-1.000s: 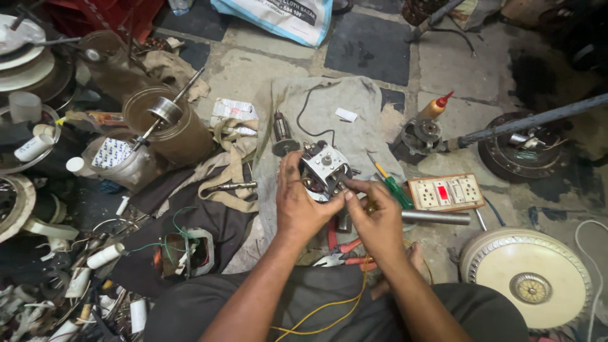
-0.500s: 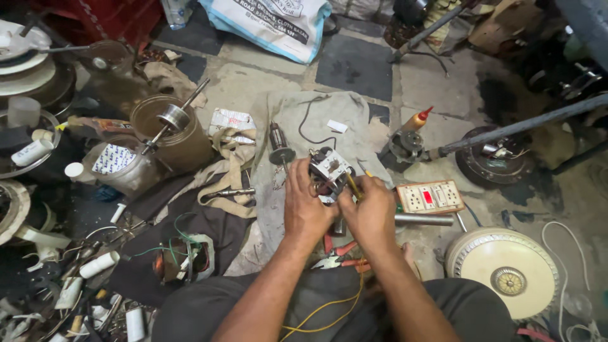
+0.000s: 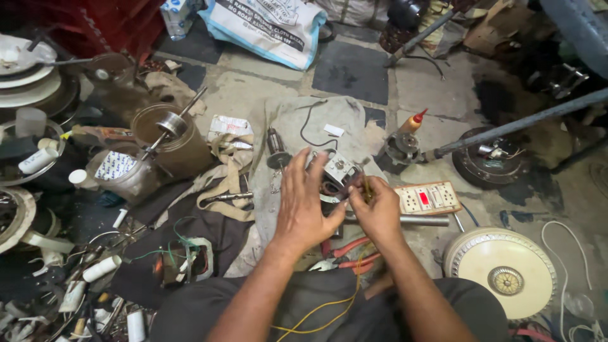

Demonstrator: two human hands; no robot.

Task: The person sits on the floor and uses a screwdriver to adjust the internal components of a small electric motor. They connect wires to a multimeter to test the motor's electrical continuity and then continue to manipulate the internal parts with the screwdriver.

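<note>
At frame centre, the left hand [image 3: 304, 209] grips a small motor [image 3: 337, 178]; the right hand [image 3: 379, 212] pinches its wiring. Red-handled pliers [image 3: 345, 253] lie just below.

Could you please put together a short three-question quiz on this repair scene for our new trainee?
1. True or false: the left hand rests on the small motor part that is being worked on.
2. Which lies just right of the right hand? A) a blue bucket B) a switch and socket board C) a hammer
3. Fill in: the pliers lying below the hands have ____ handles.

Key
1. True; its fingers spread over the part's near side.
2. B; the pale board has a red switch and lies on the floor.
3. Red; they lie on the grey cloth, with a yellow wire trailing near them.
</note>
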